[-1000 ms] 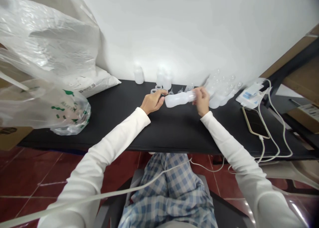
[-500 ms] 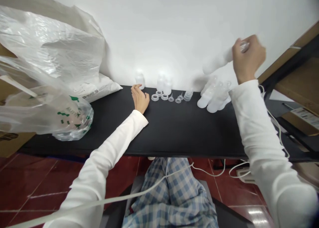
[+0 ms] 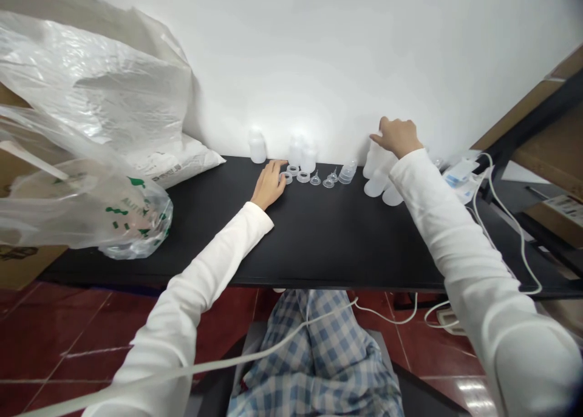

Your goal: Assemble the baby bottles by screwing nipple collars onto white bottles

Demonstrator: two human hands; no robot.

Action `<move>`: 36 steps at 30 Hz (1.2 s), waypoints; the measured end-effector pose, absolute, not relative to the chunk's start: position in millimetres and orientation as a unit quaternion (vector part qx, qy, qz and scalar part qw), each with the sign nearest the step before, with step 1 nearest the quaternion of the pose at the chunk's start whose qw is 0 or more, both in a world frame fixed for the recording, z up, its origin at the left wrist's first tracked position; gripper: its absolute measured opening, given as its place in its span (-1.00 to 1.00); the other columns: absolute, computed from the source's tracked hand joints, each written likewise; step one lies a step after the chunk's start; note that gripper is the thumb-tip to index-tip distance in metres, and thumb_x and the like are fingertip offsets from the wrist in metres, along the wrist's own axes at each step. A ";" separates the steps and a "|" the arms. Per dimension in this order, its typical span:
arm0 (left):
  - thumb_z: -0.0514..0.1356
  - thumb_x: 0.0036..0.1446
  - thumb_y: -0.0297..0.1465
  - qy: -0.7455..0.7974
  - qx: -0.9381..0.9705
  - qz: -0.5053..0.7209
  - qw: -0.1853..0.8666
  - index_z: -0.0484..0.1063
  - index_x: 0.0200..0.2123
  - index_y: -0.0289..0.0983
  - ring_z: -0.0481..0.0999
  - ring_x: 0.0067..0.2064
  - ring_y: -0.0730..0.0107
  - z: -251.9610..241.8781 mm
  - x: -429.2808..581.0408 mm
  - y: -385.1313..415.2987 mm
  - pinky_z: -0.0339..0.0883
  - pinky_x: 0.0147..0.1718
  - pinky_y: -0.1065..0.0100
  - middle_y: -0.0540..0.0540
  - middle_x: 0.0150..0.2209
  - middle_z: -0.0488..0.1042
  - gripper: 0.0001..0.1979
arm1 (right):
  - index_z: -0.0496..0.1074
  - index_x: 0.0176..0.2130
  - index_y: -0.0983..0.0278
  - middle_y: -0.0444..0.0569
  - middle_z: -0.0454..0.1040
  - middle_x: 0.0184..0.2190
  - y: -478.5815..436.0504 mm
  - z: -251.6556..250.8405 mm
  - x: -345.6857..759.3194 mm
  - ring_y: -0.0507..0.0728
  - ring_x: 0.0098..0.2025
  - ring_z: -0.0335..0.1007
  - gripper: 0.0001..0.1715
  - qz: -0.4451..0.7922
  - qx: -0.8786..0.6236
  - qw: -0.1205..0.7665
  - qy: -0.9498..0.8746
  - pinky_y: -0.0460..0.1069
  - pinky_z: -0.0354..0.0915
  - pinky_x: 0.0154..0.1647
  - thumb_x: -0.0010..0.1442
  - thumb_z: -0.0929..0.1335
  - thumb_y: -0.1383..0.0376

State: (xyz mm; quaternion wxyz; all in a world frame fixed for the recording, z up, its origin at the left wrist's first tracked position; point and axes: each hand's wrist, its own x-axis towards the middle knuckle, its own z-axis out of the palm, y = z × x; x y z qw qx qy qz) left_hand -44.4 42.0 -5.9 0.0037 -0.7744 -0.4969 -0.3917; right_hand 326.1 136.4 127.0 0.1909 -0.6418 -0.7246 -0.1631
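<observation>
My left hand (image 3: 269,185) rests on the black table with its fingers stretched out, touching the clear plastic rings (image 3: 303,176). Just right of these stand small clear teats (image 3: 315,179) and a short stack of clear caps (image 3: 347,172). White plastic bottles (image 3: 308,157) stand behind the rings, and a single bottle (image 3: 257,147) is farther left. My right hand (image 3: 399,138) is curled over the top of a white feeding bottle (image 3: 370,161) in the group at right. Its fingertips are partly hidden. Other feeding bottles (image 3: 376,185) lean together below that hand.
A large white plastic sack (image 3: 113,89) and a clear bag with green print (image 3: 132,216) occupy the left side. A white cable (image 3: 514,223) runs over the table's right end. Cardboard boxes (image 3: 558,156) are on a rack at right. Another cable crosses my lap.
My right hand has come down and left with the feeding bottle, to the group by the wall. My left hand has shifted right, from the single bottle to the rings.
</observation>
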 end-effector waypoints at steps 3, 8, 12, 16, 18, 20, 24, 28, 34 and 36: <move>0.02 0.29 -0.41 -0.496 -0.795 -0.349 0.005 0.32 0.16 -0.33 0.46 0.12 0.00 -7.2 -43.9 41.7 0.31 0.15 0.03 -0.34 0.15 0.43 -0.60 | 0.45 -0.22 0.46 0.27 0.56 -0.12 138.3 112.7 332.4 0.36 0.06 0.45 -0.39 -0.163 -0.631 0.187 -0.735 0.43 0.09 0.17 0.31 0.35 -0.10; 0.14 0.21 -0.36 -0.516 -0.798 -0.310 0.011 0.35 0.12 -0.35 0.47 0.07 -0.09 -9.6 -44.5 43.7 0.32 0.11 -0.01 -0.36 0.11 0.44 -0.59 | 0.47 -0.12 0.45 0.32 0.51 -0.03 110.2 117.9 324.3 0.39 0.20 0.30 -0.35 -0.200 -0.614 0.217 -0.732 0.51 -0.13 0.26 0.41 0.21 -0.09; 0.16 0.19 -0.37 -0.515 -0.800 -0.307 0.001 0.35 0.11 -0.35 0.46 0.07 -0.10 -14.4 -46.5 47.5 0.33 0.11 -0.02 -0.38 0.10 0.43 -0.58 | 0.41 0.06 0.48 0.45 0.36 0.12 68.4 127.9 285.9 0.45 0.29 0.14 -0.34 -0.222 -0.583 0.276 -0.731 0.45 -0.12 0.27 0.46 0.14 -0.04; 0.11 0.22 -0.39 -0.516 -0.802 -0.300 -0.019 0.35 0.09 -0.34 0.46 0.07 -0.07 -16.5 -47.9 48.6 0.33 0.13 -0.03 -0.37 0.07 0.44 -0.63 | 0.43 0.05 0.32 0.25 0.43 -0.05 29.4 92.8 232.1 0.39 0.10 0.29 -0.51 -0.206 -0.515 0.300 -0.776 0.35 0.12 0.15 0.47 0.08 0.15; 0.11 0.22 -0.40 -0.521 -0.800 -0.297 -0.025 0.35 0.07 -0.35 0.46 0.07 -0.05 -15.2 -48.1 47.5 0.32 0.15 -0.03 -0.36 0.06 0.44 -0.65 | 0.48 -0.01 0.29 0.20 0.44 -0.14 16.8 63.2 213.8 0.35 0.00 0.33 -0.53 -0.189 -0.505 0.260 -0.801 0.28 0.19 0.08 0.45 0.09 0.23; 0.13 0.22 -0.40 -0.524 -0.796 -0.302 -0.029 0.33 0.06 -0.36 0.46 0.07 -0.01 -13.1 -48.2 45.6 0.32 0.15 -0.01 -0.35 0.04 0.43 -0.65 | 0.51 0.02 0.27 0.21 0.45 -0.12 10.1 36.5 205.4 0.34 -0.03 0.33 -0.56 -0.172 -0.502 0.221 -0.819 0.23 0.22 0.02 0.42 0.13 0.27; 0.21 0.22 -0.30 -0.514 -0.776 -0.359 -0.067 0.30 0.03 -0.30 0.49 -0.02 0.16 -10.2 -46.0 40.1 0.38 0.08 0.09 -0.24 -0.04 0.43 -0.65 | 0.49 0.17 0.24 0.26 0.41 -0.04 8.5 6.8 208.6 0.36 -0.01 0.32 -0.50 -0.150 -0.523 0.235 -0.805 0.21 0.25 -0.02 0.39 0.17 0.29; 0.24 0.24 -0.24 -0.485 -0.747 -0.428 -0.153 0.28 -0.02 -0.26 0.45 -0.25 0.42 -13.2 -32.1 32.9 0.44 -0.10 0.24 -0.13 -0.11 0.43 -0.67 | 0.49 0.19 0.22 0.27 0.40 -0.05 11.6 -5.5 213.2 0.36 -0.02 0.31 -0.49 -0.113 -0.537 0.248 -0.798 0.21 0.27 0.00 0.40 0.18 0.26; 0.23 0.28 -0.30 -0.464 -0.658 -0.498 -0.321 0.31 -0.08 -0.25 0.52 -0.27 0.47 -17.3 10.4 26.3 0.47 -0.14 0.33 -0.15 -0.09 0.51 -0.78 | 0.52 0.07 0.31 0.27 0.49 -0.03 17.3 -18.3 215.4 0.38 0.01 0.33 -0.57 -0.077 -0.533 0.245 -0.806 0.24 0.31 0.00 0.35 0.21 0.29; 0.22 0.30 -0.31 -0.467 -0.610 -0.515 -0.380 0.32 -0.11 -0.24 0.55 -0.29 0.48 -15.3 24.9 27.6 0.48 -0.12 0.33 -0.10 -0.15 0.53 -0.82 | 0.52 0.04 0.32 0.26 0.50 -0.01 17.5 -17.8 215.7 0.39 0.02 0.34 -0.59 -0.063 -0.529 0.250 -0.809 0.25 0.32 0.01 0.34 0.21 0.31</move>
